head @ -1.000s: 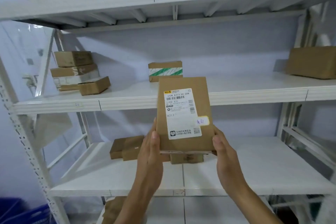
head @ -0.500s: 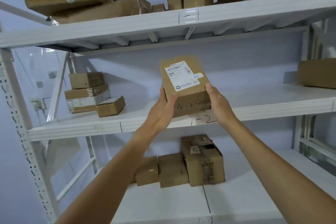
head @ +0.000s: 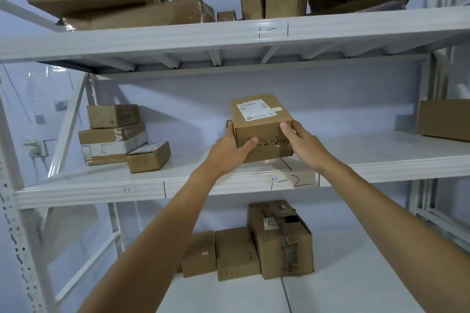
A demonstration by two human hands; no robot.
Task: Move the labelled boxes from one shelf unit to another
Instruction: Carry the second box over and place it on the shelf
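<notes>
A: Where's the box now?

B: Labelled box (head: pixel 262 124) is in both my hands, over the middle shelf (head: pixel 381 162), a bit back from its front edge near the handwritten mark. It looks stacked on another box below it, but I can't tell if it's fully down yet. Left hand (head: pixel 230 150) clamps the left side w/ thumb on the front face, right hand (head: pixel 302 142) clamps the right side, fingers wrapped round the corner.

A: How does it handle?

B: Stiff cardboard, light I'd guess, since I hold it at arm's length w/o strain. Plain card isn't slippery. Best hold is the two side faces, low down, clear of the white label on top.

A: Count?

B: One box in hand. Middle shelf, left end: a group of three (head: pixel 114 137). Far right end: one (head: pixel 445 119), cut by the frame edge. Lower shelf (head: pixel 356 282), toward the back: three upright (head: pixel 254 246), approx side by side. Top shelf (head: pixel 229 35): a jumble, six or more, can't count exactly
</notes>
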